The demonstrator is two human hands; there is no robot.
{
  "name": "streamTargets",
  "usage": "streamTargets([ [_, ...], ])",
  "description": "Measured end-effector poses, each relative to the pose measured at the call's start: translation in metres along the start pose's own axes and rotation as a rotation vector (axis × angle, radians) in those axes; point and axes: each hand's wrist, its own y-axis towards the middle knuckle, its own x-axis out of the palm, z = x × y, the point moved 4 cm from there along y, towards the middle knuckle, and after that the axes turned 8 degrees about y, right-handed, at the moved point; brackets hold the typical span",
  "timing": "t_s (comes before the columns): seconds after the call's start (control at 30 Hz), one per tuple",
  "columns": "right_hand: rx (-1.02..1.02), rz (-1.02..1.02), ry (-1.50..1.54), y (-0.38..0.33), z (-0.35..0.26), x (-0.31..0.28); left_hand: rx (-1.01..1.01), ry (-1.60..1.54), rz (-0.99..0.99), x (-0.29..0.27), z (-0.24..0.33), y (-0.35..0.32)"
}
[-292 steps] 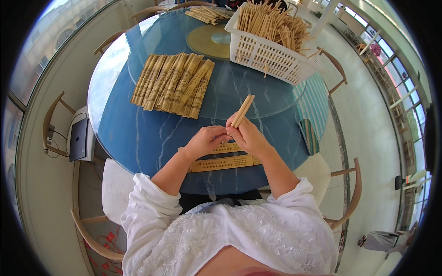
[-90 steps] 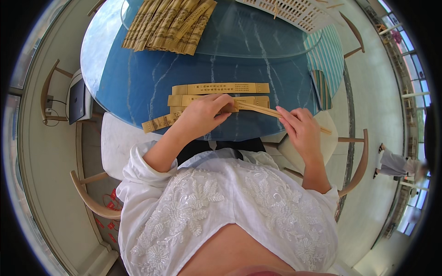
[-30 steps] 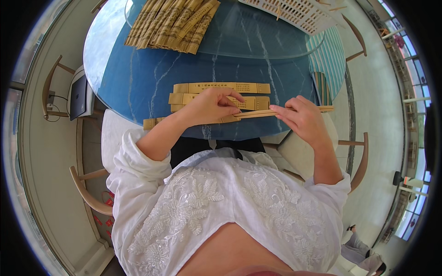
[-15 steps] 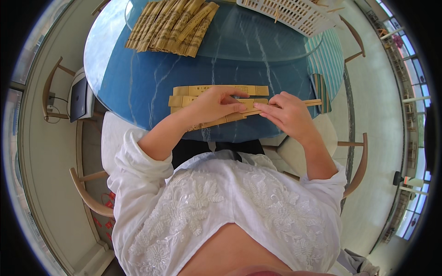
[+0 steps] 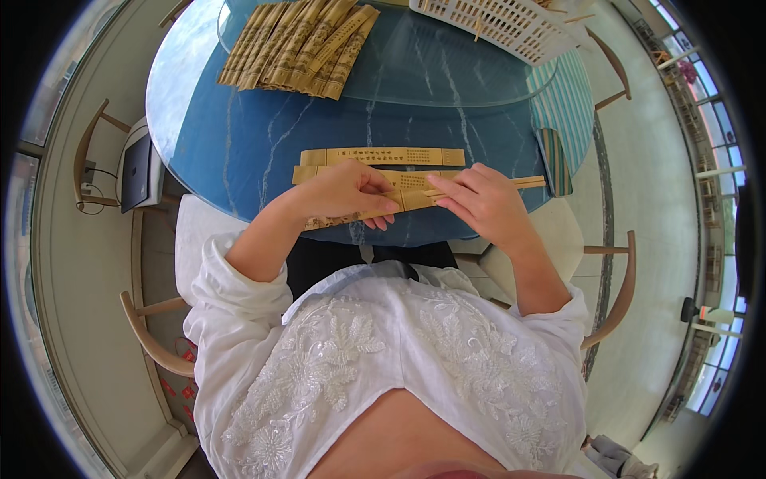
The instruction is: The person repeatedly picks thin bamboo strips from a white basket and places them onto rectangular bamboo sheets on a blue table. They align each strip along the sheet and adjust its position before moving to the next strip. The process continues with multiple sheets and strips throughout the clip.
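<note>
Farther left than before, the chopsticks (image 5: 529, 182) sit only partly inside a paper sleeve (image 5: 414, 199) by the near edge of the table (image 5: 247, 164), left hand (image 5: 345, 192) pinching it, right hand (image 5: 487, 204) gripping the protruding length.

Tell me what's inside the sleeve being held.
Chopsticks seem to enter the paper sleeve at its right end; their outer ends show, but the sleeve hides anything inside.

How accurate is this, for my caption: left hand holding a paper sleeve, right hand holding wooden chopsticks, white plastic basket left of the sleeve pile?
One slip: the white plastic basket stands to the right of the sleeve pile, not left, as the head view shows. The left hand does hold a paper sleeve, and the right hand wooden chopsticks.
</note>
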Motion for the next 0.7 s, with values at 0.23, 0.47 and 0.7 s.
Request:
streamTargets([
  [0.23,0.324,0.301,0.002,-0.03,0.028,-0.047,-0.02,0.003,0.013,-0.013,-0.007,-0.015],
  [0.47,0.821,0.86,0.768,-0.075,0.059,-0.03,-0.016,-0.041,-0.001,-0.014,-0.011,-0.014],
  [0.7,0.699,0.861,0.689,-0.045,0.028,0.007,-0.003,-0.083,-0.003,-0.005,-0.005,-0.007],
])
